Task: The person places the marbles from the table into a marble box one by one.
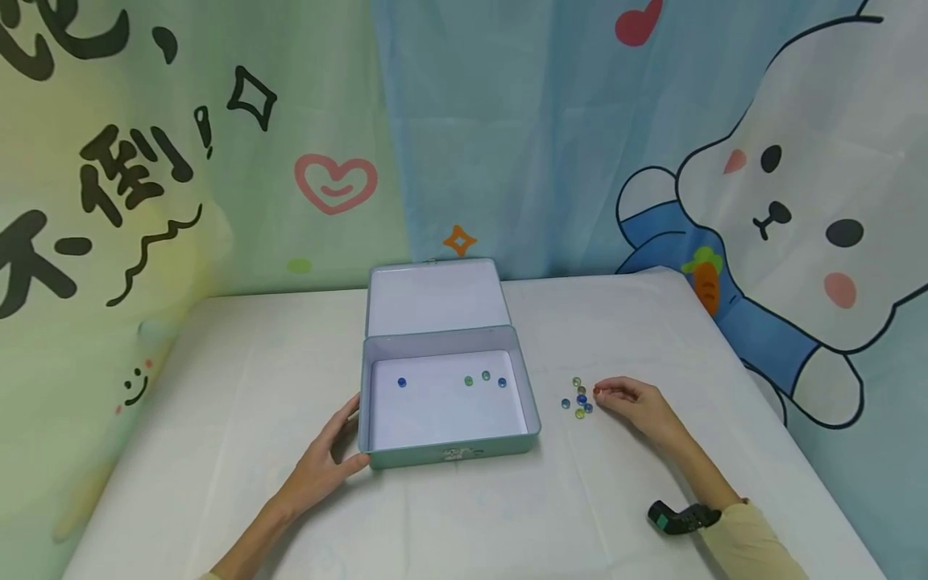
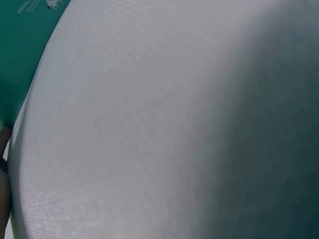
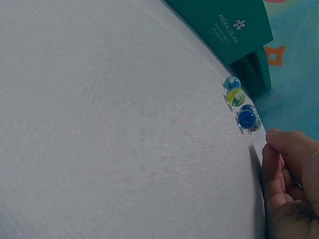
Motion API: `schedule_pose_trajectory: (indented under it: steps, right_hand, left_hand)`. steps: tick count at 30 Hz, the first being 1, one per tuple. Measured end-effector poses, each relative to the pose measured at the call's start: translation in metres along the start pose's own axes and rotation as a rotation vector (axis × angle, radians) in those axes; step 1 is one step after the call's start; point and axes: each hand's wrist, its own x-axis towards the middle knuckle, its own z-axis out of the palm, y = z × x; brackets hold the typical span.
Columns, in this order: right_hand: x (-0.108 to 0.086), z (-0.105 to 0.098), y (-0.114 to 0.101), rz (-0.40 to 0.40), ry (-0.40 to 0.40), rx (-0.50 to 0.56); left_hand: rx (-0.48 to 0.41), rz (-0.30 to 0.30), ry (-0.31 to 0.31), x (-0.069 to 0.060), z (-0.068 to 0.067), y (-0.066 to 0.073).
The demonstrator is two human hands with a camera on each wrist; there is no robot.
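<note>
A green tin box stands with its lid tipped back and a white inside. Several glass marbles lie in it, among them a blue marble at left and a green marble towards the right. My left hand rests against the box's left side, thumb at the front corner and fingers along the wall. On the cloth right of the box sits a loose group of marbles, including a yellow marble and a dark blue marble. Beside them my right hand pinches a small red marble between thumb and fingertips.
A white cloth covers the table. Behind it hangs a printed curtain with a cartoon bear, close to the lid's back edge. A black strap device is on the right wrist.
</note>
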Motion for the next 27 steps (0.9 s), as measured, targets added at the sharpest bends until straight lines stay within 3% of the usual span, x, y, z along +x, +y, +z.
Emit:
schedule_pose_trajectory:
  steps: [15, 20, 27]
  right_hand:
    - [0.002, -0.010, -0.009, 0.017, -0.019, -0.034]
    - [0.008, -0.017, -0.036, -0.025, -0.045, 0.010]
    - [0.025, -0.013, -0.097, -0.123, -0.120, 0.016]
  left_hand:
    - [-0.001, 0.010, 0.001, 0.002, 0.001, 0.001]
    - [0.005, 0.011, -0.002, 0.002, 0.000, 0.001]
    - [0.001, -0.008, -0.008, 0.000, -0.001, 0.001]
